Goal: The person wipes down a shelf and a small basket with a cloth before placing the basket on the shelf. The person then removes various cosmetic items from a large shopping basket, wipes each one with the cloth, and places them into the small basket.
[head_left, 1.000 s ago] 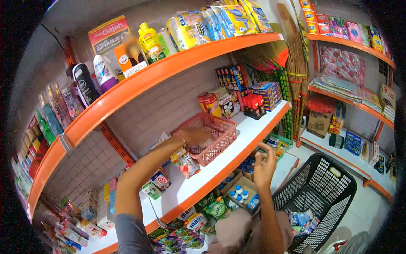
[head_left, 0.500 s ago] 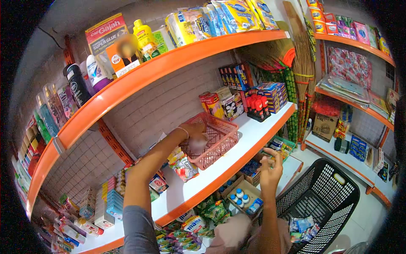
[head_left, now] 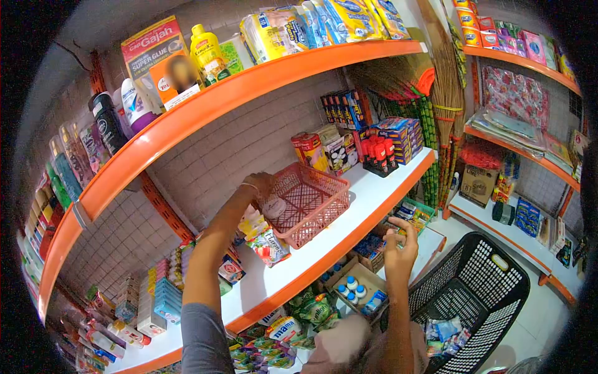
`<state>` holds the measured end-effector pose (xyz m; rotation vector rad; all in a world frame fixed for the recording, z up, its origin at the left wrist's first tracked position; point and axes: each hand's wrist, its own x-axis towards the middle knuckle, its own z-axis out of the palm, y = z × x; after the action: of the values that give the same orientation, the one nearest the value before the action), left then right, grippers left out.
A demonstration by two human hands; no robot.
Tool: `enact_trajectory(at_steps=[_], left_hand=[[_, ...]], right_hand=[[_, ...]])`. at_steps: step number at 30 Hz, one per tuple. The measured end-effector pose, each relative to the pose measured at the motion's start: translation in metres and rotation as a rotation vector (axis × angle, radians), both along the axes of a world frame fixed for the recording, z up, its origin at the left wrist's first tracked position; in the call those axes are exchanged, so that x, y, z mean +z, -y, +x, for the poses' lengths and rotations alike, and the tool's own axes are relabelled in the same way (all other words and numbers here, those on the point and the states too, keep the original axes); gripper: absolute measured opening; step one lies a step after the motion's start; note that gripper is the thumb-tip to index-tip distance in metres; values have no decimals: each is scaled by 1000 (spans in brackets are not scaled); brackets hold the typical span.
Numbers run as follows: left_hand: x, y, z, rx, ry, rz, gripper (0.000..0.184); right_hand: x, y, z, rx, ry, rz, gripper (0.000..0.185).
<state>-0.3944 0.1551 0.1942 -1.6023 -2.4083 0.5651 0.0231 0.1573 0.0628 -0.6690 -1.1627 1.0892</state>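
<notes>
A pink plastic basket [head_left: 324, 221] with openwork sides sits on the white middle shelf [head_left: 277, 283]. At its left rim, my left hand [head_left: 258, 186] is closed on a small, round, whitish translucent item [head_left: 274, 206], partly hidden and blurred. A Harmony packet [head_left: 269, 245] lies on the shelf just left of the basket, below my left wrist. My right hand [head_left: 400, 248] is raised in front of the shelf edge with its fingers apart and nothing in them. Small boxes [head_left: 232, 269] stand left of the packet, partly behind my left forearm.
Red-capped items in a black holder [head_left: 379, 156] and stacked boxes [head_left: 398, 137] stand right of the basket. An orange-edged shelf [head_left: 249, 71] runs overhead. A large black basket [head_left: 492, 299] with small packets stands at lower right. Brooms [head_left: 447, 118] stand behind.
My left hand has moved left from inside the pink basket to its left rim, carrying the round whitish item. My right hand has barely moved relative to the shelf. The view has shifted slightly.
</notes>
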Motion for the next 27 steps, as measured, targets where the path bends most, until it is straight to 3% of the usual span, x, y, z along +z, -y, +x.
enact_trajectory(at_steps=[5,11,14,17,20,23,27], left_hand=[[21,4,-10,21,28,46,26],[27,9,-54,-224,-22,82,24],[34,6,-36,-61,-108,35,19],[18,13,-49,-215,-134,244,16],[-4,10,-81,-392,-170,274,18],[-9,8,-89,-369,-32,186,22],[-13,12,-74,-311,-143,179,27]], right_hand=[[3,2,2,3,3,-30,20],[0,-2,3,0,14,-28,20],[-2,-4,5,-6,30,-22,20],[-3,-4,5,-1,36,-18,19],[-4,-4,5,17,40,-44,19],[-3,-3,5,24,48,-63,18],[-3,-3,6,36,45,-63,19]])
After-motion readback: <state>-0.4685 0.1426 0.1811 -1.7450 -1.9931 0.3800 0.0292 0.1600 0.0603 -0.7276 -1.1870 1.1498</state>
